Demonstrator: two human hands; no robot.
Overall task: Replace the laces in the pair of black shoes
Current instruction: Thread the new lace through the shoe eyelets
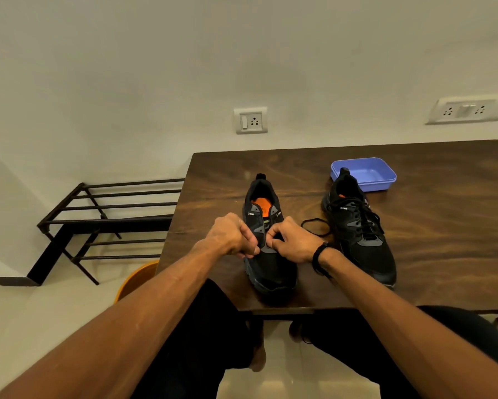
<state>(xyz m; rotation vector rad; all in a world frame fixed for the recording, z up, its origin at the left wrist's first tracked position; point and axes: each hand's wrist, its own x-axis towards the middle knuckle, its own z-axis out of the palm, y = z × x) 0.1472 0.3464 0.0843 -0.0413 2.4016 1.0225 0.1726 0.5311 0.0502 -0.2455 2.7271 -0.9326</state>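
I read "CLYMB" on the laced shoe (360, 226) right of my hands. My left hand (230, 236) and right hand (292, 243), fingers curled tight, pinch at the unlaced shoe (268, 269) under them; what they pinch is hidden.

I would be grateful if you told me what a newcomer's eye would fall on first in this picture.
Both hands, left hand and right hand, meet with curled fingers over the unlaced shoe at the table's near edge, its orange insole showing. Right of it stands the laced shoe, a lace end looping onto the wood. Behind that sits a blue tray.
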